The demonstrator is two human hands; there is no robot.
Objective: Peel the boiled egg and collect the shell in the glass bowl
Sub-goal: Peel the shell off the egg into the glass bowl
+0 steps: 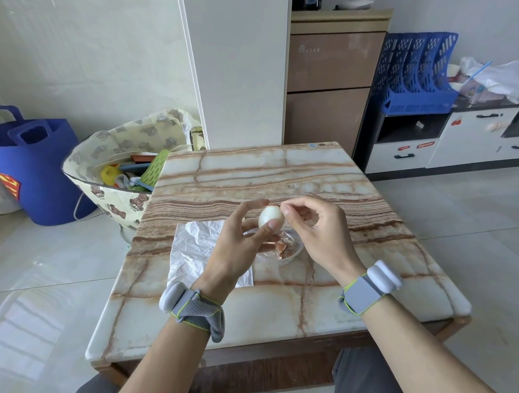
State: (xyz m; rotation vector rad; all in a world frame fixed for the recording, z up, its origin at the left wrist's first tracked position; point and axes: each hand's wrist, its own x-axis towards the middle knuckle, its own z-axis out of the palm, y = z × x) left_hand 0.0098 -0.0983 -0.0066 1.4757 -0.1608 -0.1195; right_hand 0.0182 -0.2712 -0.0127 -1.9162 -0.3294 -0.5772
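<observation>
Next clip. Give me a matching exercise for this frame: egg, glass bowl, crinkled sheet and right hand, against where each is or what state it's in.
1. egg
2. glass bowl
3. crinkled sheet
4. right hand

A. flat on the table, left of the bowl
B. pinches shell at the egg's top
C. gripped by the left hand, mostly bare white
D. contains brown shell pieces

Pairs: 1-C, 2-D, 3-A, 4-B.
</observation>
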